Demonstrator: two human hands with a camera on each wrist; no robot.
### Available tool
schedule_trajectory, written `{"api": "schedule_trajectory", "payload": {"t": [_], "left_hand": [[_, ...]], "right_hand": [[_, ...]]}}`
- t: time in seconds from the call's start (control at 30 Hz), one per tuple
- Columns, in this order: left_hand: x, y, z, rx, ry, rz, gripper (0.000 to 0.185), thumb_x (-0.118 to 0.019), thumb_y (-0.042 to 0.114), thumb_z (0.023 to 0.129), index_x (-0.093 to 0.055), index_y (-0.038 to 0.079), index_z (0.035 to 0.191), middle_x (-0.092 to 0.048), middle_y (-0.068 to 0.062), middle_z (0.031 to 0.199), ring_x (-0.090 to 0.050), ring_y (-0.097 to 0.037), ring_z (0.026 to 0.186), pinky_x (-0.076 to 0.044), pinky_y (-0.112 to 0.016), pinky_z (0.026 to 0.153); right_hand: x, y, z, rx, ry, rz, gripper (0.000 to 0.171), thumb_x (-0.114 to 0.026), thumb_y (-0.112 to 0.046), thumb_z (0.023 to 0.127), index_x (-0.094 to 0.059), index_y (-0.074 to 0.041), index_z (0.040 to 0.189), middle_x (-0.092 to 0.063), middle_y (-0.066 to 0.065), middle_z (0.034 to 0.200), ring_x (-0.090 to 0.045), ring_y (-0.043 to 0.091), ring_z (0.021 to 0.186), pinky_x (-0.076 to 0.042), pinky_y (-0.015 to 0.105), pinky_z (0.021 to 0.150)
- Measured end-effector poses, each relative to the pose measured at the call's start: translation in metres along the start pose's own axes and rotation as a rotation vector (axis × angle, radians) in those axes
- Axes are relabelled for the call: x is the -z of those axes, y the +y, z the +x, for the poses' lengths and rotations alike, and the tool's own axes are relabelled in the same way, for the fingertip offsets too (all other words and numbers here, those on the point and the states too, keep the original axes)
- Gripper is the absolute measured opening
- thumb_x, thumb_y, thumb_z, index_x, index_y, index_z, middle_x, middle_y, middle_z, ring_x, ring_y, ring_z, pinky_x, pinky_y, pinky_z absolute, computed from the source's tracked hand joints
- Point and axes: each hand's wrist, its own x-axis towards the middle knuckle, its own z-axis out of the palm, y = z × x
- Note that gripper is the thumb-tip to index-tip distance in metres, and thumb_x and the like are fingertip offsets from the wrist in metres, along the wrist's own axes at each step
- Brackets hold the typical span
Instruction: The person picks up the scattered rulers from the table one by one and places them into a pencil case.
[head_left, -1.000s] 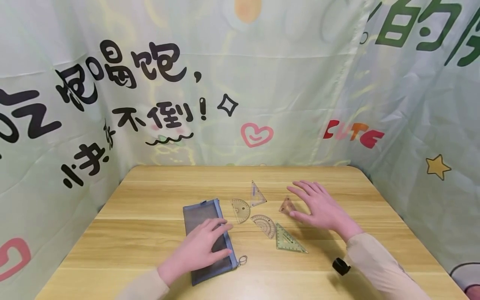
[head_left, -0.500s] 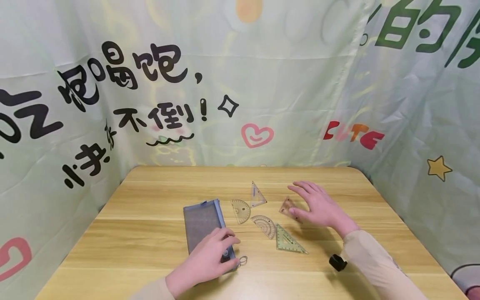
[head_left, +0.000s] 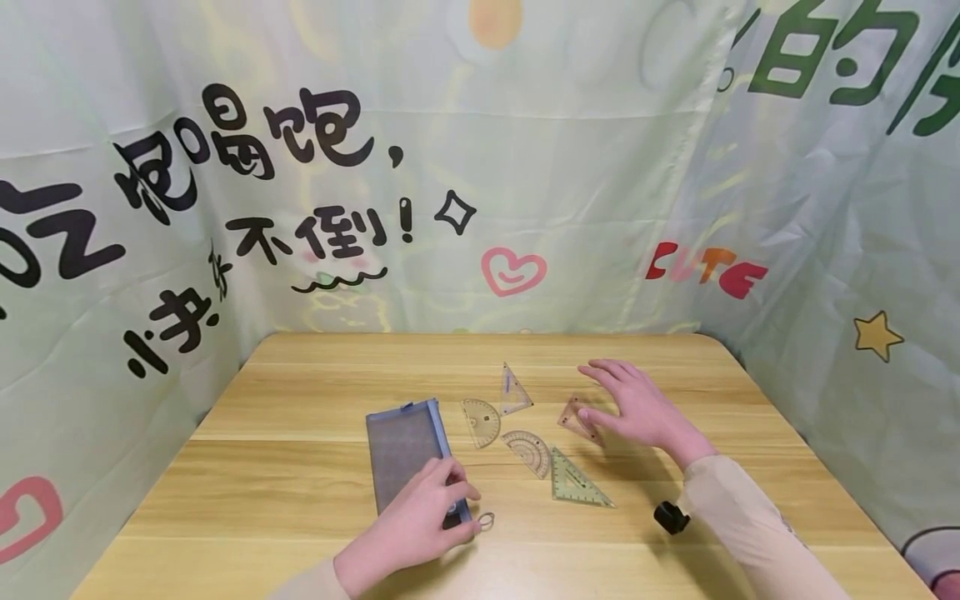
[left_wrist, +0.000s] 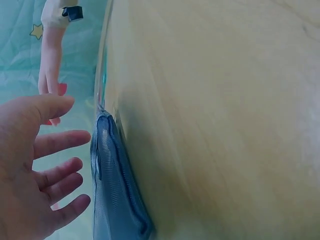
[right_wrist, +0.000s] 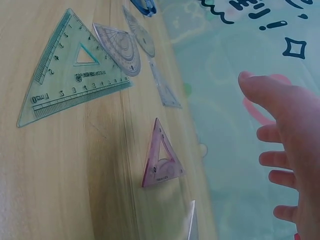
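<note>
A blue mesh zip pouch (head_left: 405,442) lies on the table with a ring pull (head_left: 487,521) at its near right corner. My left hand (head_left: 416,517) is over its near half, fingers loosely bent. In the left wrist view these fingers are apart from the pouch (left_wrist: 115,200). My right hand (head_left: 637,408) hovers, fingers spread, over a small pink set square (right_wrist: 162,165), partly covering it in the head view. Between the hands lie a green set square (head_left: 570,483), a clear protractor (head_left: 528,454), a yellowish protractor (head_left: 482,422) and a clear set square (head_left: 513,396).
The wooden table (head_left: 285,483) has printed cloth (head_left: 570,167) hanging behind it and at both sides. A black object (head_left: 671,517) is by the right sleeve. At the right wrist view's bottom, a clear pointed sliver (right_wrist: 192,222) is partly cut off.
My left hand has shifted toward the pouch's near right corner, uncovering more of the pouch's middle. My right hand has barely moved. The pouch and measuring tools lie where they were.
</note>
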Motion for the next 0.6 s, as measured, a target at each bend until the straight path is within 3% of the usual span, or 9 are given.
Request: {"api": "schedule_trajectory", "payload": {"t": [0.6], "left_hand": [[-0.0012,-0.0033,-0.0051,0.085,0.037,0.023,0.024,-0.074,0.042,0.085,-0.072,0.021,0.097,-0.055,0.008,0.103,-0.046,-0.008,0.093,-0.049,-0.029,0.079]], "right_hand": [[-0.0049,0.0045,-0.0023,-0.038,-0.007,0.022,0.071,-0.065,-0.052,0.089,-0.048,-0.012,0.145,-0.048,0.016,0.148,-0.04,0.04,0.137,-0.032,0.066,0.112]]}}
